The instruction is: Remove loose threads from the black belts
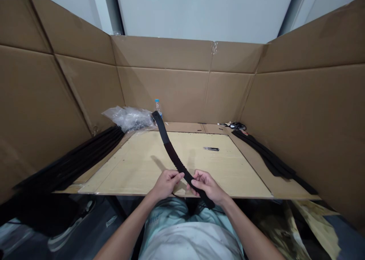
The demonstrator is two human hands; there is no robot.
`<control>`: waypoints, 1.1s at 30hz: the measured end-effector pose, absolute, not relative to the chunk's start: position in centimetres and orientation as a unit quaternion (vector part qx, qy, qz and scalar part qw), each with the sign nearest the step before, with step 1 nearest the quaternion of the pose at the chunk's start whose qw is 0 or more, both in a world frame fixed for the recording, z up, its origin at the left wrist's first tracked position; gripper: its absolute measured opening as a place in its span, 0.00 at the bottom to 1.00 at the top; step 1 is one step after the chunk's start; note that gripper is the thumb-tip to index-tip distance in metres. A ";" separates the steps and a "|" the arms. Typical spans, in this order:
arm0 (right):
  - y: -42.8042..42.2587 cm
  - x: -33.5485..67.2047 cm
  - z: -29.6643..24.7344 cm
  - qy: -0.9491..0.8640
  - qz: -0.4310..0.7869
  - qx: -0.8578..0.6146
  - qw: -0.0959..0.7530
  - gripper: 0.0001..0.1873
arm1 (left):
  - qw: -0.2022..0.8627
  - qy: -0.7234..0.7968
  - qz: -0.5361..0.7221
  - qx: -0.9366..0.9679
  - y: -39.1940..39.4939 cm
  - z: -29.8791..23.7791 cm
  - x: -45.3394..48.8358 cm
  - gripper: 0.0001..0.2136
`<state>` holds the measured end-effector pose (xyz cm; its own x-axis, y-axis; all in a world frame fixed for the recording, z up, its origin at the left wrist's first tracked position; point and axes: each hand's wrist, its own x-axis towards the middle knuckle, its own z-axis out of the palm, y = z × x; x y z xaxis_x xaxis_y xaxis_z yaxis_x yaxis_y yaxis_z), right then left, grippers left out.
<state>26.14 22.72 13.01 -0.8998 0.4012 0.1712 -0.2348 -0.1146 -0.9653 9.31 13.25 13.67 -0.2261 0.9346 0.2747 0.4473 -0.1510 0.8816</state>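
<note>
The fingers (174, 177) of the left hand (166, 184) curl closed over a black ribbed strap (173, 153), while the fingers (199, 180) of the right hand (207, 187) pinch the same strap just beside them. This close two-handed grip, set toward the strap's near end, appears to give control over the short section between the hands. The near end drops past the front edge of the bench (228, 176). The longer portion slants up toward the far left, its shadow on the pale board indicating that it is held above the surface.

A utility knife (211, 149) lies on the board, well apart from the strap and within reach. Bundled black strips (71, 161) lie along the left side and more black strips (270, 163) along the right, seemingly kept off the central work area. A crumpled clear plastic bag (128, 119) and a water bottle (157, 107) stand toward the far left. Corrugated cardboard panels (171, 92) enclose the far and side edges, apparently as a screen.
</note>
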 end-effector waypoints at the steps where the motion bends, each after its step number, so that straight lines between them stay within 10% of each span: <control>1: 22.7 26.1 13.0 -0.625 0.745 -0.075 0.221 0.20 | 0.242 0.604 0.506 0.566 13.3 13.7 9.3 0.23; 33: 20.8 25.5 14.1 -0.660 0.673 -0.143 0.303 0.26 | 0.380 0.479 0.615 0.497 12.8 14.4 13.0 0.13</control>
